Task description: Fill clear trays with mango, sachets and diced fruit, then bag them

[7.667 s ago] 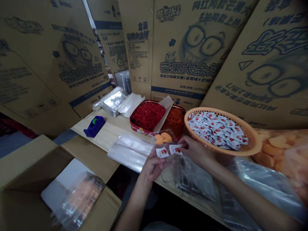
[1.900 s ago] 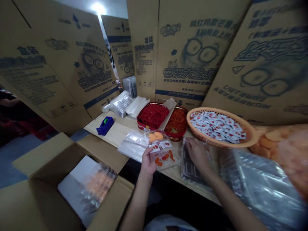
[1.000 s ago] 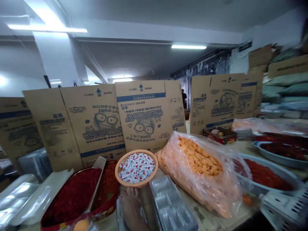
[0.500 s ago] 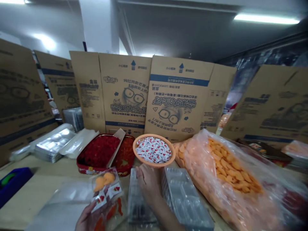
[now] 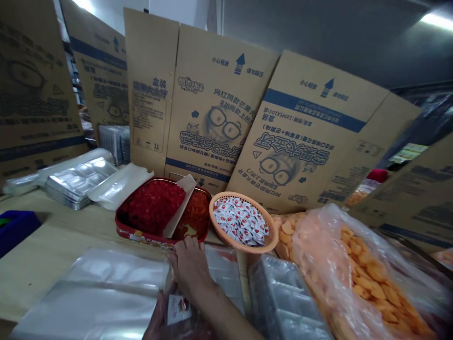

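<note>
My left hand (image 5: 157, 316) grips the near left side of a filled clear plastic tray (image 5: 173, 326). A white sachet with a red print (image 5: 178, 309) shows in it; the rest is mostly hidden under my right arm. My right hand (image 5: 191, 264) is over the tray's far end, its fingers bent down around that edge. Just right of it lies a stack of clear trays (image 5: 226, 271). Flat clear plastic bags (image 5: 102, 288) are spread out to the left. Beyond my right hand stands a red tin (image 5: 141, 238) of red and orange pieces, split by a white divider (image 5: 181, 205).
An orange basket (image 5: 272, 241) of sachets sits behind the trays. More clear trays (image 5: 286, 293) are stacked at right, beside a large plastic bag (image 5: 318, 241) of orange pieces. Cardboard sheets (image 5: 212, 108) wall the back. A blue box (image 5: 21, 231) is at far left.
My right hand has moved left from the tray stack to the far end of the held tray, covering most of its contents. The view has tilted and shifted downward.
</note>
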Available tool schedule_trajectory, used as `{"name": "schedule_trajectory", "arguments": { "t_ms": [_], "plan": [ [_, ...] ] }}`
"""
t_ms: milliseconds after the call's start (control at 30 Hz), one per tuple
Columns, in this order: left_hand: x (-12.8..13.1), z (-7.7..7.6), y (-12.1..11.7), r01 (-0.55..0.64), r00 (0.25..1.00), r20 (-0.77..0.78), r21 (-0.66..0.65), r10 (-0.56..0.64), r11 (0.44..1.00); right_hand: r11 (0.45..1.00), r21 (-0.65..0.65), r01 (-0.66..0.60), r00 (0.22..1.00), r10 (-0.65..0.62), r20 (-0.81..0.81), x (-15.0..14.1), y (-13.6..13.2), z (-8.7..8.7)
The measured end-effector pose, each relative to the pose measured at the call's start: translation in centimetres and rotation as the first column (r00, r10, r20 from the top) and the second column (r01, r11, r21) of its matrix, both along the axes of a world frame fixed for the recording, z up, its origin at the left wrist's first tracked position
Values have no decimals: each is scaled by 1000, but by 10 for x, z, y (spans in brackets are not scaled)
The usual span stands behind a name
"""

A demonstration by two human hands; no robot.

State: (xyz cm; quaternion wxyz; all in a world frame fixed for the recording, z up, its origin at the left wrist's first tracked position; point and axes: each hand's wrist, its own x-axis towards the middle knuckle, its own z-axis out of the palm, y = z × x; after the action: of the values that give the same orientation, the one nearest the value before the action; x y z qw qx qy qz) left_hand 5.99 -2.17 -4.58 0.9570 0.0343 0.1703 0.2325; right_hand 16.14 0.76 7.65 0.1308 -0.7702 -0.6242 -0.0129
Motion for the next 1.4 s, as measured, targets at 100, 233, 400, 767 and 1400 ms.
{"name": "schedule_trajectory", "arguments": {
  "t_ms": [100, 233, 400, 767, 1400],
  "plan": [
    [1, 13, -3, -4, 1000, -21, 33, 5, 999, 1000, 7, 16, 1000, -17, 25, 5, 7, -12],
    [-3, 43, -9, -73, 995, -59, 75, 78, 994, 998, -41, 39, 998, -37, 56, 12, 10, -15],
    [-6, 60, -15, -148, 978, -120, 158, 168, 976, 997, -3, 71, 988, -70, 137, 22, 7, -14],
    [-2, 61, -22, -76, 996, -27, 224, 84, 972, 998, 56, 3, 987, -13, 163, 23, -10, -14],
    [31, 143, 40, 311, 892, -451, 663, 32, 681, 908, -230, 351, -735, 115, -669, 58, -100, 14]
  ]
}}
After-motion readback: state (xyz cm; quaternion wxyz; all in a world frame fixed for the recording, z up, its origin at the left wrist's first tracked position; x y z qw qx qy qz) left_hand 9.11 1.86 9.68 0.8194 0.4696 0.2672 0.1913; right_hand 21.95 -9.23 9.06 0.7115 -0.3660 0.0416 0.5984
